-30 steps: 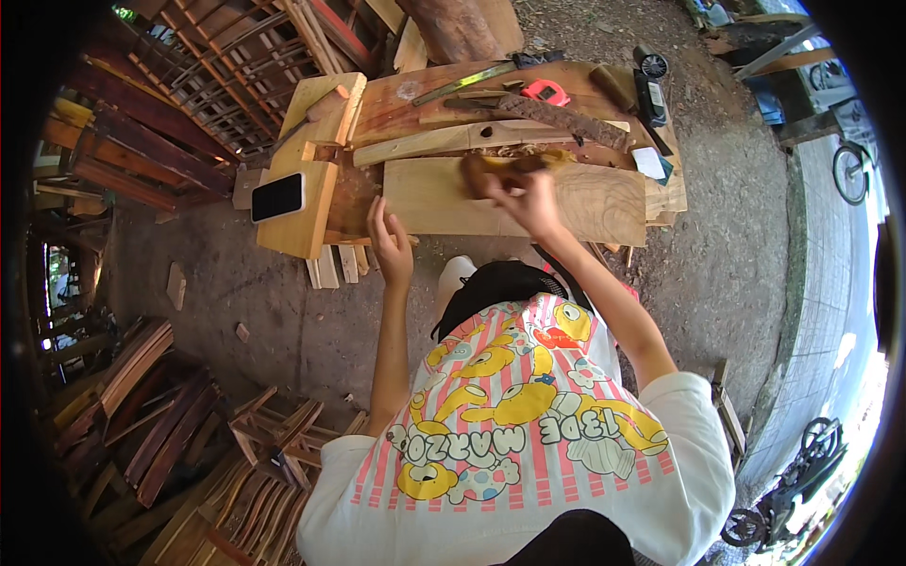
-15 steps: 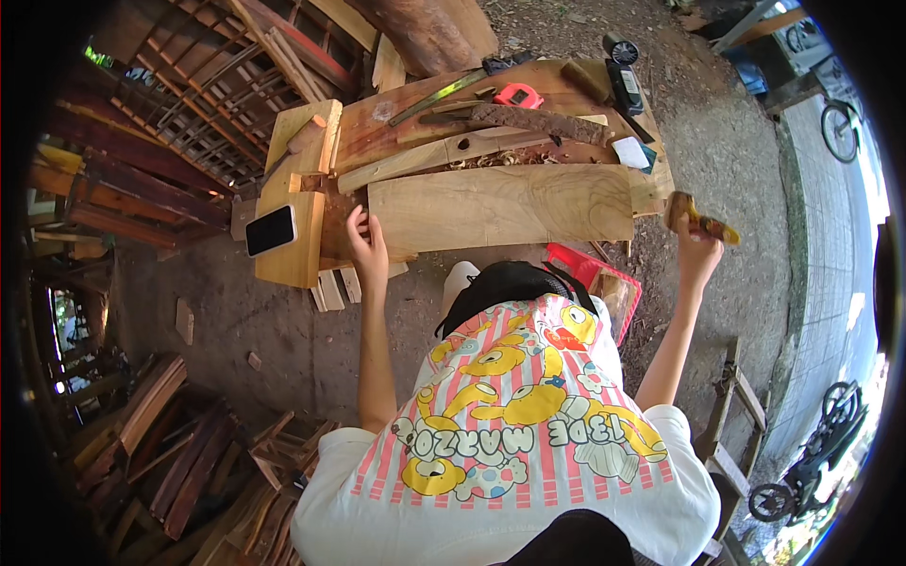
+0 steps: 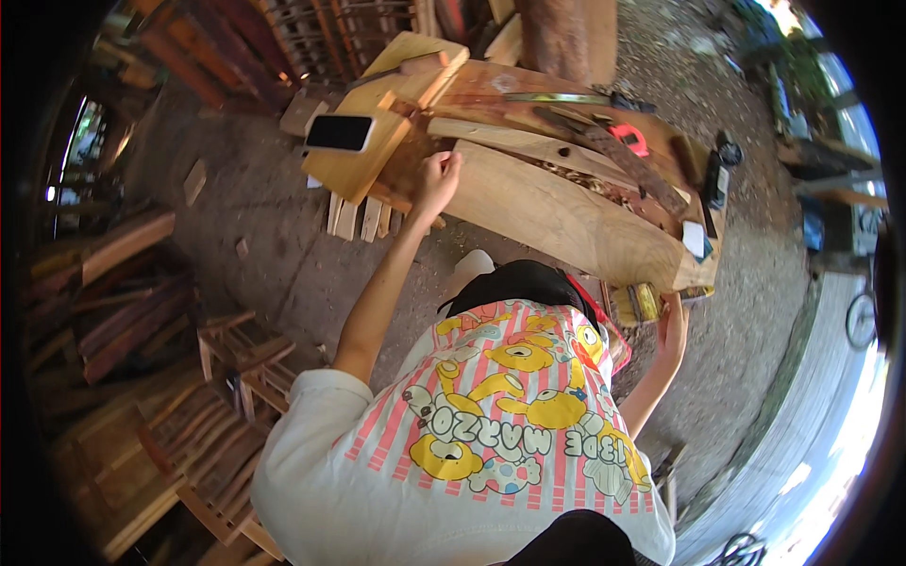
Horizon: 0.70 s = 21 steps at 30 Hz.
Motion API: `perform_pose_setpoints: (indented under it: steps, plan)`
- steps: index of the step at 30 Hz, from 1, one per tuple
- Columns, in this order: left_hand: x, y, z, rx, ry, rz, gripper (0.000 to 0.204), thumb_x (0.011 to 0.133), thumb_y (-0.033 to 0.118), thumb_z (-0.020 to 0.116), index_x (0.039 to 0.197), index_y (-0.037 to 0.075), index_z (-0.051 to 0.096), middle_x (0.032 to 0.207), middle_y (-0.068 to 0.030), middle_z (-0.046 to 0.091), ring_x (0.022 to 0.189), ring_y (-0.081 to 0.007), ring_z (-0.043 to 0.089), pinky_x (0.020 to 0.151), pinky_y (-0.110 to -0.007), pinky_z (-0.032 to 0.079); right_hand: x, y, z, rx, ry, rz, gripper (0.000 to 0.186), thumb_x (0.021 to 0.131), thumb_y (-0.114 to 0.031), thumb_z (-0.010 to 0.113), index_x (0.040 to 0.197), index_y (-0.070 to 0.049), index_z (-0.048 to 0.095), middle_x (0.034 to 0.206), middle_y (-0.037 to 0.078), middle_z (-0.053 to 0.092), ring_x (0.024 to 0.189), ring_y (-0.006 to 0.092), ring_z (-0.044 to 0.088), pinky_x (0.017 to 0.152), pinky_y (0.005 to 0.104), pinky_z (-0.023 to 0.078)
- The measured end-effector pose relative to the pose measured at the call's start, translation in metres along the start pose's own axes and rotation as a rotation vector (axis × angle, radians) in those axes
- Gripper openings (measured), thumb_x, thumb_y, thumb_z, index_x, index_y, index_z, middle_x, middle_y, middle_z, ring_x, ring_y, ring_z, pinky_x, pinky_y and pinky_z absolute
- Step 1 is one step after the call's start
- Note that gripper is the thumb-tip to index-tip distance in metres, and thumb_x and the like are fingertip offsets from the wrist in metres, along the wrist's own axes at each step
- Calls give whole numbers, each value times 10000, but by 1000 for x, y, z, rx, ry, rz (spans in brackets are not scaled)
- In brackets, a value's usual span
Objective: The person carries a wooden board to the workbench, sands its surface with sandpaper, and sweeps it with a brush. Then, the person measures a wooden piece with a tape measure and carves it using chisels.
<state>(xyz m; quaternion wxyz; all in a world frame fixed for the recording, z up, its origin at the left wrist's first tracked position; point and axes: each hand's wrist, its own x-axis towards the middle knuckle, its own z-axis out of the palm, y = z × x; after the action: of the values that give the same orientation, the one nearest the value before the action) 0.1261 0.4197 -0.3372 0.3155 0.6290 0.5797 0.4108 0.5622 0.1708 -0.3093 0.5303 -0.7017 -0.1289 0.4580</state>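
- In the head view, we find the whole scene turned: the pale board [image 3: 566,203] now slants from upper left to lower right, where half a second ago it ran nearly level.
- Our right hand [image 3: 671,325] has come in from beyond the board's right end to just below that end, near its front corner.
- At its fingertips we see a brown-and-yellow piece [image 3: 645,302], with a yellow tip showing past the other side; we cannot tell whether both belong to the brush-like tool seen there earlier, nor whether the fingers grip it.
- Our left hand [image 3: 440,179] stays by the board's left end, its fingers now drawn in and loosely curled where they were more spread; we see nothing held in it, and cannot tell whether it touches the wood.
- For the work, we judge this a pause on the board itself: neither hand is over the middle of its top face.
- The board lies flat along the near side of the workbench [image 3: 472,80], looking smooth, with curved grain toward its right end.
- Behind it we see curled shavings [image 3: 580,177], in the gap before a longer, narrower wooden piece [image 3: 514,139] with a dark hole.
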Motion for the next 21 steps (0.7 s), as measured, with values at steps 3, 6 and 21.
perform_pose_setpoints:
  steps: [3,6,21]
  plan:
    - [-4,5,8,-62,53,-25,333,925,254,544,835,-51,641,615,-93,600,564,-145,550,541,-319,429,4,8,-23,200,-92,-21,282,848,-166,658,1054,22,614,954,21,618,798,103,580,686,259,458]
    - [-20,18,4,-251,92,-191,315,937,272,576,953,-37,638,761,-26,613,674,-96,539,583,-250,418,-14,-12,-13,127,63,-36,278,834,-163,666,1047,9,614,952,24,614,796,101,568,680,256,447]
    - [-108,45,-70,-560,321,-458,417,971,457,466,813,84,562,725,33,469,674,-69,434,630,-231,349,-62,-89,35,139,-166,-611,563,734,-149,689,1221,71,511,1244,151,537,1095,224,529,959,346,399]
